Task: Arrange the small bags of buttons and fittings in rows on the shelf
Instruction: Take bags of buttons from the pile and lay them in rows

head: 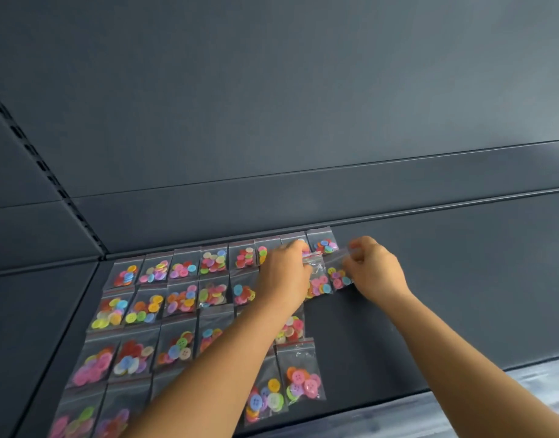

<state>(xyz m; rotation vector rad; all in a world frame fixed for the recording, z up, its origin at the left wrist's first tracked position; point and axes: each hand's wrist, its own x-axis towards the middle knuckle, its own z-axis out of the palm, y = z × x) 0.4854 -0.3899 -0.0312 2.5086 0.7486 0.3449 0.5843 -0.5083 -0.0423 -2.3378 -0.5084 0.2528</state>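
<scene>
Left hand [284,273] pinching one clear button bag [317,281], right hand [374,268] pinching the neighbouring bag [338,275]. Both lying in the second row on the dark shelf [445,295], beside the filled rows of bags [177,298].

Bags [183,298] in rows on shelf's [429,295] left

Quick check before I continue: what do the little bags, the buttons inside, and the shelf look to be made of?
Bags: thin clear plastic film, glossy and crinkled, with a red strip at the top. Buttons: likely moulded plastic in bright colours with a smooth sheen and sewing holes. Shelf: looks like dark grey painted metal, matte, with crisp folded edges.
</scene>
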